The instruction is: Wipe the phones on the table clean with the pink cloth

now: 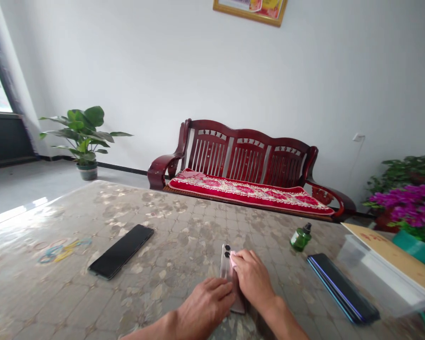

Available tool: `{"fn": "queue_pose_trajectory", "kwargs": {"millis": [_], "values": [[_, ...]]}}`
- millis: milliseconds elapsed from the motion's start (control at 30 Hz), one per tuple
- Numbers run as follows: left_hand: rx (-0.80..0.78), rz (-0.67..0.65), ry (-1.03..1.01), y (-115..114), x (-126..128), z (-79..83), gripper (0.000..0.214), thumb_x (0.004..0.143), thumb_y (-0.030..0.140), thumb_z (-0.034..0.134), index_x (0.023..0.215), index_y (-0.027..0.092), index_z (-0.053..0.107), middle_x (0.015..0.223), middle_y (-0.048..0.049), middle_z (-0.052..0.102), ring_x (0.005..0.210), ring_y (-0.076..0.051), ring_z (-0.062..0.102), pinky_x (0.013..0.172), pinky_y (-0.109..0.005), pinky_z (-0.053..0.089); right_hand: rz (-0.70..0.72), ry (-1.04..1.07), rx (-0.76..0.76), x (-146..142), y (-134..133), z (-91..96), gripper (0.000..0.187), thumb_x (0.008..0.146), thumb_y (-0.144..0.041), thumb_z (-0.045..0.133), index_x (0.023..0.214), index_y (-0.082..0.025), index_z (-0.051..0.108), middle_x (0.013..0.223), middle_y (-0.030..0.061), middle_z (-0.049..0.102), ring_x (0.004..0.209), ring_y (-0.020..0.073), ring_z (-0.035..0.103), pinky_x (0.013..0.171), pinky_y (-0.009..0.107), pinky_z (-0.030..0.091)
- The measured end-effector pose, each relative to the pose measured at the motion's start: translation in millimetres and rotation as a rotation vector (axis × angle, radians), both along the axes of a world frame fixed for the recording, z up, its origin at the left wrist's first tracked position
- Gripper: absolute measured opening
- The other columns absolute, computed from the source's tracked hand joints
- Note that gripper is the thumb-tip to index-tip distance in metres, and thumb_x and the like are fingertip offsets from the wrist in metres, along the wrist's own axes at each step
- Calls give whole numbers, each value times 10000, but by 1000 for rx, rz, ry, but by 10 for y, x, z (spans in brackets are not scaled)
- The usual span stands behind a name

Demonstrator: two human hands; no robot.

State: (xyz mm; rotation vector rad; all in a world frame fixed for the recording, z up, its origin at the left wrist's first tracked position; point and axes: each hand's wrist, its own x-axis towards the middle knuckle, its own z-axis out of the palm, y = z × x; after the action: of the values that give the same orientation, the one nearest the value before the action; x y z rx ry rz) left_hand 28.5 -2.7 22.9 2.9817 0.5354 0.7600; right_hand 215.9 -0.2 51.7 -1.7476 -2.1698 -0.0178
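Note:
A phone [226, 270] with a pale, shiny back and two dark round camera lenses lies back up on the table, between my hands. My left hand [208, 300] is closed over its left side, with fingers curled onto the lower part of the back. Pinched in the fingers of my right hand [252, 276] is a small pale pink cloth [233, 258], pressed against the upper right of the phone beside the lenses. The hands cover much of the phone's middle and right edge.
On the patterned tablecloth [177, 236] lie a black phone [122, 251], several coloured rubber bands [62, 250] and stacked phones [342, 288]. A green bottle [300, 237] and a clear plastic box [371, 274] stand right. Beyond the table is a red wooden bench [248, 160].

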Motion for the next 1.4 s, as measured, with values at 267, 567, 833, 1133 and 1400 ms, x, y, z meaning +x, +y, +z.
{"fn": "queue_pose_trajectory", "kwargs": {"millis": [267, 567, 833, 1133, 1400], "values": [[-1, 5, 5, -20, -25, 72, 81, 970, 203, 511, 1019, 204, 575, 1025, -37, 661, 997, -166, 623, 920, -253, 491, -97, -30, 10, 21, 267, -5, 348, 922, -147, 402, 1086, -243, 693, 1062, 55, 666, 981, 203, 571, 887, 280, 420], [7, -10, -19, -25, -24, 88, 88, 959, 203, 524, 1028, 198, 579, 993, -40, 671, 979, -181, 628, 909, -266, 499, -32, 65, 14, 51, -53, -79, 358, 893, -128, 414, 1082, -266, 685, 1079, 39, 653, 1017, 184, 590, 925, 256, 426], [-1, -5, -4, -18, -35, 54, 140, 981, 181, 453, 1035, 201, 581, 1052, -57, 660, 996, -188, 630, 919, -291, 498, -116, 69, -6, 76, 261, -69, 355, 882, -133, 410, 1059, -218, 706, 1040, 75, 672, 1001, 194, 607, 921, 270, 438], [-31, -14, 25, -31, -36, 79, 100, 963, 188, 499, 1029, 186, 573, 1021, -54, 661, 1019, -199, 617, 941, -295, 488, -79, 92, 27, 33, 93, -115, 288, 885, -152, 458, 973, -244, 716, 1000, 54, 678, 964, 193, 608, 883, 266, 439], [-24, -10, 34, -19, -36, 69, 90, 968, 184, 496, 1021, 188, 569, 1034, -53, 654, 1006, -192, 619, 926, -290, 490, -129, 41, 44, 21, 300, -132, 317, 918, -134, 419, 1051, -207, 697, 1032, 65, 680, 988, 186, 592, 896, 263, 419]]}}
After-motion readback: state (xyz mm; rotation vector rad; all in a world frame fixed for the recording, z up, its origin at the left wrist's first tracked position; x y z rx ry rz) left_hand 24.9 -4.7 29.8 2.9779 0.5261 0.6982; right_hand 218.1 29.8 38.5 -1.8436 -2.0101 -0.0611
